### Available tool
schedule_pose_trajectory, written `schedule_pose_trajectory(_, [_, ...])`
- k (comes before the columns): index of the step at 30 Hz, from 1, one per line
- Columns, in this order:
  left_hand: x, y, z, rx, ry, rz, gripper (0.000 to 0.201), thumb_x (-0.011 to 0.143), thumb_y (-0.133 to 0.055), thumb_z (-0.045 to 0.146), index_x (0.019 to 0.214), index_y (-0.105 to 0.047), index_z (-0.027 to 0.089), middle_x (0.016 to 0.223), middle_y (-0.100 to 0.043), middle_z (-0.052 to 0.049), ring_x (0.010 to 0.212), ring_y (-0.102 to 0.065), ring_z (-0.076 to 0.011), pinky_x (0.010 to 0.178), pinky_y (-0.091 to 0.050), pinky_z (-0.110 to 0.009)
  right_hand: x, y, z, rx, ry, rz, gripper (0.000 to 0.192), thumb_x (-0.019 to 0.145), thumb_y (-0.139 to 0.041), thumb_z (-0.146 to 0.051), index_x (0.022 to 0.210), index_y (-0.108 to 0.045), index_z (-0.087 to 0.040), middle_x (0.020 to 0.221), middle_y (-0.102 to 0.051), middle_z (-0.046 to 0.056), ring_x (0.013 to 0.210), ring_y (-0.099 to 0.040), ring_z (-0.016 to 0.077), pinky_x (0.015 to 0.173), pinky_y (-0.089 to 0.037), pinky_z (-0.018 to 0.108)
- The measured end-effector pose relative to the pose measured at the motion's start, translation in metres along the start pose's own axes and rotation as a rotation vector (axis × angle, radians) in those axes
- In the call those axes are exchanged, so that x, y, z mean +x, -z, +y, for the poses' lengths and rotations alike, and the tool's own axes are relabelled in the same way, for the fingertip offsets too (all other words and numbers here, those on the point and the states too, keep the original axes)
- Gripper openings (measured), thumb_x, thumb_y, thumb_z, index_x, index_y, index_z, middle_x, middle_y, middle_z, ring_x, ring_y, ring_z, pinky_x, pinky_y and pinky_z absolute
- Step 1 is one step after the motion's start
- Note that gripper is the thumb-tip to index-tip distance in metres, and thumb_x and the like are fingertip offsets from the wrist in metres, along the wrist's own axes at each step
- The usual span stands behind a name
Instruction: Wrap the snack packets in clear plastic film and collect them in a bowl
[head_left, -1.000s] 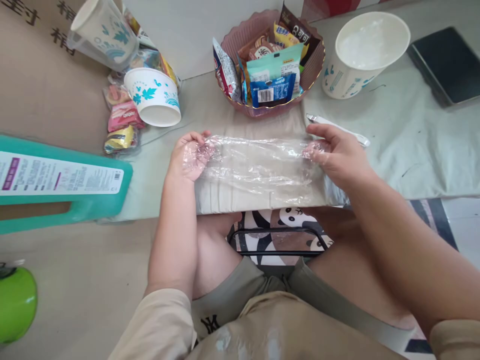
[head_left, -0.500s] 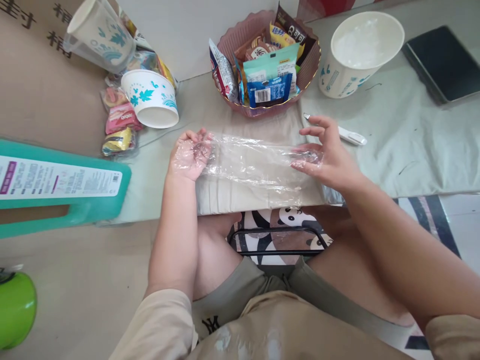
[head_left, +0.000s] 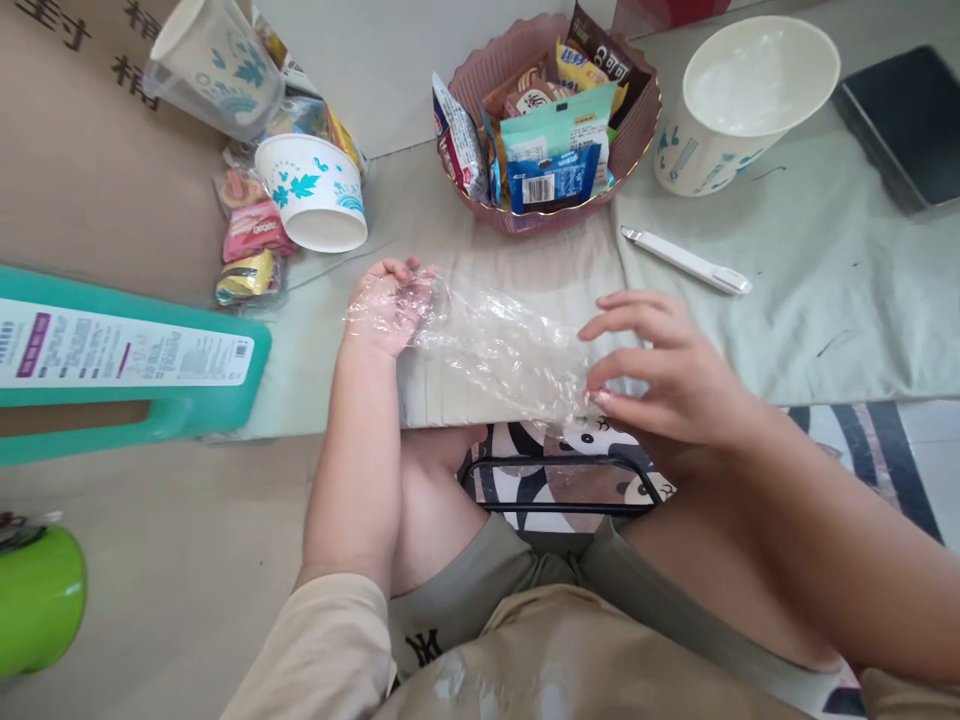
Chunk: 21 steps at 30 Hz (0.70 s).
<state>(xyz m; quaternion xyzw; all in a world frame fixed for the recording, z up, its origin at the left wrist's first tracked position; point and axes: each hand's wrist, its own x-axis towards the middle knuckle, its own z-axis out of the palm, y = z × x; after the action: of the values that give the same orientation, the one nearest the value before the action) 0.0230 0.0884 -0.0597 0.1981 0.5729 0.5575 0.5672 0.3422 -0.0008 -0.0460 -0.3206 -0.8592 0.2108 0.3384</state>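
A crinkled sheet of clear plastic film (head_left: 510,350) stretches between my two hands, just above the front edge of the cloth-covered table. My left hand (head_left: 390,305) is closed on its left end, and some of the film lies over the palm and fingers. At the lower right end, my right hand (head_left: 667,365) has its thumb and a fingertip on the film, while the other fingers are spread. A white utility knife (head_left: 686,260) with its blade tip showing lies on the cloth beyond my right hand.
Behind my hands stands a pink bowl (head_left: 540,222) of packaged snacks. A large paper tub (head_left: 705,160) and a dark flat device (head_left: 911,125) are at the right. To the left are a tipped paper bowl (head_left: 311,195), snack packs (head_left: 255,230) and a teal jug (head_left: 206,400).
My right hand has moved down and toward me, pulling the film's right end lower so it slants. The utility knife is now fully uncovered. My view has shifted slightly.
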Motion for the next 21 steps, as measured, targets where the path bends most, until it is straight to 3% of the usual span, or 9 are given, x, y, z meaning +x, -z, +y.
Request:
schedule_pose_trajectory(5, [-0.005, 0.000, 0.003, 0.101, -0.053, -0.099, 0.033, 0.077, -0.063, -0.006, 0.055, -0.053, 0.016, 0.081, -0.071, 0.000, 0.067, -0.071, -0.0093, 0.061, -0.055, -0.015, -0.006, 0.005, -0.007, 0.130, -0.040, -0.258, 0.021, 0.093, -0.068, -0.043, 0.087, -0.079, -0.026, 0.135, -0.067, 0.010, 0.141, -0.051, 0.0384, 0.110, -0.044, 0.060])
schedule_pose_trajectory(7, [-0.008, -0.001, 0.005, 0.137, -0.057, -0.161, 0.034, 0.075, -0.063, -0.006, 0.052, -0.051, 0.016, 0.079, -0.071, 0.000, 0.063, -0.069, -0.0082, 0.057, -0.054, -0.014, -0.005, 0.007, -0.002, 0.232, -0.131, -0.179, 0.029, 0.096, -0.063, -0.047, 0.084, -0.077, -0.025, 0.128, -0.069, 0.009, 0.133, -0.058, 0.0330, 0.110, -0.048, 0.054])
schedule_pose_trajectory(9, [-0.012, -0.003, 0.006, 0.153, -0.056, -0.225, 0.033, 0.073, -0.063, -0.004, 0.050, -0.051, 0.016, 0.079, -0.071, -0.001, 0.060, -0.067, -0.0078, 0.053, -0.052, -0.015, -0.001, 0.003, 0.005, 0.276, -0.312, 0.027, 0.025, 0.097, -0.061, -0.041, 0.080, -0.070, -0.024, 0.112, -0.072, 0.008, 0.117, -0.067, 0.0269, 0.106, -0.052, 0.049])
schedule_pose_trajectory(11, [-0.017, -0.006, 0.005, 0.156, -0.059, -0.284, 0.032, 0.073, -0.066, 0.000, 0.050, -0.052, 0.016, 0.083, -0.072, -0.002, 0.059, -0.066, -0.0077, 0.051, -0.050, -0.015, 0.007, -0.006, 0.013, 0.352, -0.498, 0.203, 0.015, 0.090, -0.069, -0.040, 0.089, -0.065, -0.025, 0.106, -0.071, 0.007, 0.109, -0.069, 0.0250, 0.103, -0.055, 0.047])
schedule_pose_trajectory(12, [-0.019, -0.008, 0.005, 0.159, -0.061, -0.314, 0.032, 0.073, -0.067, 0.002, 0.050, -0.052, 0.016, 0.086, -0.073, -0.002, 0.059, -0.066, -0.0074, 0.050, -0.049, -0.015, 0.012, -0.012, 0.016, 0.422, -0.562, 0.239, 0.022, 0.085, -0.073, -0.041, 0.097, -0.064, -0.026, 0.109, -0.071, 0.007, 0.111, -0.069, 0.0254, 0.103, -0.056, 0.047])
schedule_pose_trajectory(14, [-0.024, -0.012, 0.003, 0.170, -0.056, -0.380, 0.034, 0.073, -0.070, 0.005, 0.049, -0.050, 0.016, 0.090, -0.073, -0.003, 0.058, -0.066, -0.0070, 0.048, -0.048, -0.016, 0.025, -0.026, 0.018, 0.580, -0.623, 0.190, 0.044, 0.076, -0.080, -0.044, 0.112, -0.060, -0.027, 0.121, -0.070, 0.009, 0.116, -0.067, 0.0258, 0.102, -0.058, 0.045])
schedule_pose_trajectory(16, [-0.029, -0.017, 0.001, 0.185, -0.050, -0.435, 0.036, 0.072, -0.074, 0.007, 0.048, -0.048, 0.015, 0.092, -0.073, -0.003, 0.057, -0.067, -0.0077, 0.046, -0.047, -0.017, 0.037, -0.036, 0.015, 0.668, -0.651, 0.055, 0.051, 0.071, -0.083, -0.042, 0.113, -0.060, -0.025, 0.116, -0.072, 0.009, 0.108, -0.070, 0.0246, 0.096, -0.060, 0.043])
schedule_pose_trajectory(19, [-0.034, -0.022, 0.000, 0.202, -0.073, -0.446, 0.027, 0.075, -0.080, 0.015, 0.061, -0.057, 0.017, 0.097, -0.075, 0.000, 0.059, -0.069, -0.0096, 0.041, -0.042, -0.018, 0.050, -0.040, 0.004, 0.628, -0.672, -0.155, 0.019, 0.076, -0.075, -0.033, 0.088, -0.064, -0.022, 0.081, -0.072, 0.003, 0.074, -0.067, 0.0178, 0.073, -0.057, 0.035])
schedule_pose_trajectory(21, [-0.036, -0.024, 0.003, 0.211, -0.065, -0.377, 0.017, 0.082, -0.080, 0.024, 0.092, -0.067, 0.026, 0.099, -0.076, 0.005, 0.061, -0.069, -0.0093, 0.041, -0.038, -0.017, 0.053, -0.037, -0.001, 0.570, -0.692, -0.186, 0.009, 0.080, -0.067, -0.026, 0.075, -0.060, -0.022, 0.066, -0.066, 0.000, 0.061, -0.060, 0.0146, 0.061, -0.049, 0.031])
